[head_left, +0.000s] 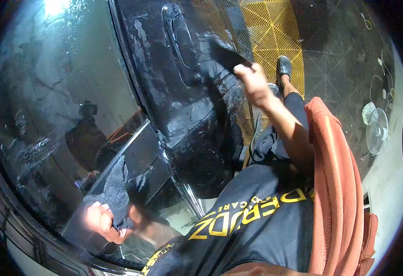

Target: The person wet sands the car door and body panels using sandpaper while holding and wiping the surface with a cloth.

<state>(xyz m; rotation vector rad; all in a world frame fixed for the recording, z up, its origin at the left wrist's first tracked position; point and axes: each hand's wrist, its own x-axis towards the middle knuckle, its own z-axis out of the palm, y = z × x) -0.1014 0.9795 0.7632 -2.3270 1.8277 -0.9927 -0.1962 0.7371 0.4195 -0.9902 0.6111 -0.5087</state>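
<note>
Left hand [105, 218]: fingers clamped on a bunched dark grey cloth [116, 186], which spills up past my knuckles. Dark window glass [68, 87] lies just beside and ahead of this hand, pale smears across it; whether the cloth presses on it, I cannot tell. Right hand [255, 87]: farther forward, fingers closed on a black object [229, 56], too dark to identify, its end angled toward the door panel [153, 60]. Door handle [181, 41] left of this hand. Yellow floor tiles [275, 27] beyond it; white fan [377, 131] well off to its right.
</note>
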